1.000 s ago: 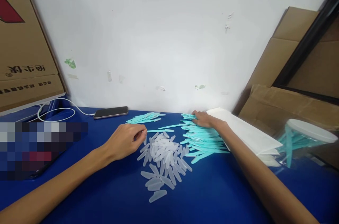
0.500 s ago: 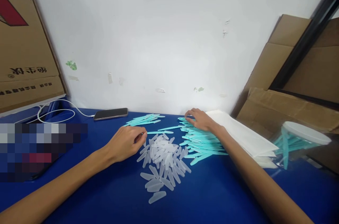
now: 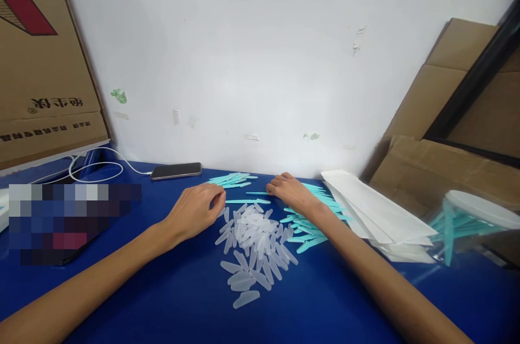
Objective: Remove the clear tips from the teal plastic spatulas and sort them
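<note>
My left hand [image 3: 200,208] pinches the left end of a turquoise stick [image 3: 247,201], which points right above the pile of frosted clear caps [image 3: 255,227]. The fingers of my right hand [image 3: 290,190] are closed on the right end of another turquoise stick [image 3: 257,193], just beyond the first. Under and beside my right wrist lies a large heap of turquoise sticks [image 3: 311,225]. A smaller turquoise bunch [image 3: 232,179] rests behind my left hand. Several loose caps lie nearer to me, below the main pile.
A phone [image 3: 176,170] with a white cable lies by the wall. White paper sheets [image 3: 374,214] and a clear container with a white lid [image 3: 485,208] are at the right. Cardboard boxes stand left [image 3: 49,73] and right [image 3: 410,170]. A pixelated patch covers the table's left side.
My right hand has moved left from the far edge of the large heap and closed on a stick. My left hand has stayed almost in place. The camera view has shifted slightly.
</note>
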`<state>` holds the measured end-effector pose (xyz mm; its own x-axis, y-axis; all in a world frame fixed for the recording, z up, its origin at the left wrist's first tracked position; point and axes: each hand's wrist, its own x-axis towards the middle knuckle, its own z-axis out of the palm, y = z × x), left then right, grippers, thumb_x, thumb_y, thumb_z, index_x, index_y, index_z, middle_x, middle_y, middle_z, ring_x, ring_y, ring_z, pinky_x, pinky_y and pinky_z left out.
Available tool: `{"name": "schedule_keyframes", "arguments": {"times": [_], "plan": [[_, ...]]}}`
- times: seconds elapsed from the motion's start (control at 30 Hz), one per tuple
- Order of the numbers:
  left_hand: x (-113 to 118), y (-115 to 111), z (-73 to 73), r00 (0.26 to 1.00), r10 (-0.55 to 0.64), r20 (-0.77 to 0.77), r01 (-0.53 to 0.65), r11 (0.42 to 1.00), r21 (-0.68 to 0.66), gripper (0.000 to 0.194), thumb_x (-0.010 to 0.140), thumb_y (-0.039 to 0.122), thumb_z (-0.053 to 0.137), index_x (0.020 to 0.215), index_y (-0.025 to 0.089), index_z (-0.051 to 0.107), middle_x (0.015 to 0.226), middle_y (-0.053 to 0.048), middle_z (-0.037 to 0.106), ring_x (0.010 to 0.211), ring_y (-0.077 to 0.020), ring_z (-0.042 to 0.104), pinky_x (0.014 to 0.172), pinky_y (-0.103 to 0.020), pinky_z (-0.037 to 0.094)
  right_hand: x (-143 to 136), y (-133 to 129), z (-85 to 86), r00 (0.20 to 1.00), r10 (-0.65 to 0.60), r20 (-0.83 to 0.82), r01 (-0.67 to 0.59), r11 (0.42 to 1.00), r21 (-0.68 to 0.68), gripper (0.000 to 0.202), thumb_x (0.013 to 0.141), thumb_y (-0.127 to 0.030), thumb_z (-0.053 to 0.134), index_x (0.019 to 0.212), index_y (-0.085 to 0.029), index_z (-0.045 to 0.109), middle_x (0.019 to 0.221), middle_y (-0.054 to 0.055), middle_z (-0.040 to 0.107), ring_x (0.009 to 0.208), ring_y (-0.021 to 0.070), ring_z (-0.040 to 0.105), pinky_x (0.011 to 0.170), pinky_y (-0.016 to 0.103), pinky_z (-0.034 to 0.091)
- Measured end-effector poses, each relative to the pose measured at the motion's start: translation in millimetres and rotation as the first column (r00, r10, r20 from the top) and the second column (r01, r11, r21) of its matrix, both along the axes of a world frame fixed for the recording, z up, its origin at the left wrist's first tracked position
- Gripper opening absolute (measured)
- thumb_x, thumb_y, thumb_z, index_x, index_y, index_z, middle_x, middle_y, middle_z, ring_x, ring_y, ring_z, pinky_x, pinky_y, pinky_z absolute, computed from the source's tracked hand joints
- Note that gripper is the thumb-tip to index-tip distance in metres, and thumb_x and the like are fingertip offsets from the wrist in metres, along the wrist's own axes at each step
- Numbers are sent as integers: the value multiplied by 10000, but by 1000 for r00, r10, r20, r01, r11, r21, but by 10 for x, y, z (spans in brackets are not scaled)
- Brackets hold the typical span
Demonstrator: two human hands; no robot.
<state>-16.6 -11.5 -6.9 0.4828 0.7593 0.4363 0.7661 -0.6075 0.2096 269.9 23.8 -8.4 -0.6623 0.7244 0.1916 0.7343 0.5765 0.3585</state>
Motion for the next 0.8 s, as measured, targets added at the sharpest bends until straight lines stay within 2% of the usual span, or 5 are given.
{"name": "schedule_keyframes", "arguments": {"times": [0.17,0.5,0.57,0.67,0.8], "plan": [[-27,57,-34,999,40,32,-41,999,14,309,981,305,392,962,195,680,955,-68,690,924,-242,583,765,-352,458,-43,-85,131,1000,15,-15,-14,999,44,159,982,-80,464,1055,-148,588,878,84,698,861,211,627,913,356,367],[43,-36,-84,983,-122,137,114,991,66,407,993,373,446,1353,205,535,1303,-98,605,1204,-269,516,1031,-462,435,-273,-341,260,791,135,-597,-118,991,68,169,992,-289,512,1126,-243,606,1019,71,732,961,235,651,921,405,446],[70,-74,-95,982,-150,118,145,988,51,477,987,388,468,1430,213,449,1383,-99,553,1266,-268,479,1069,-463,406,-369,-417,257,678,139,-722,-168,985,31,149,973,-314,547,1086,-248,620,1010,59,735,959,229,666,898,386,468],[111,-123,-85,969,-202,139,198,979,39,442,990,384,478,1398,217,459,1355,-92,567,1242,-253,492,1055,-431,406,-514,-535,276,407,70,-911,-239,971,-32,142,937,-348,597,1037,-249,615,949,29,744,922,210,690,825,337,493],[145,-163,-65,944,-205,257,202,979,40,221,1018,342,422,1053,199,587,972,-45,651,924,-200,574,830,-341,456,-629,-652,317,126,-94,-988,-314,941,-130,218,886,-408,654,975,-223,580,846,20,740,843,199,680,762,308,478]]}}
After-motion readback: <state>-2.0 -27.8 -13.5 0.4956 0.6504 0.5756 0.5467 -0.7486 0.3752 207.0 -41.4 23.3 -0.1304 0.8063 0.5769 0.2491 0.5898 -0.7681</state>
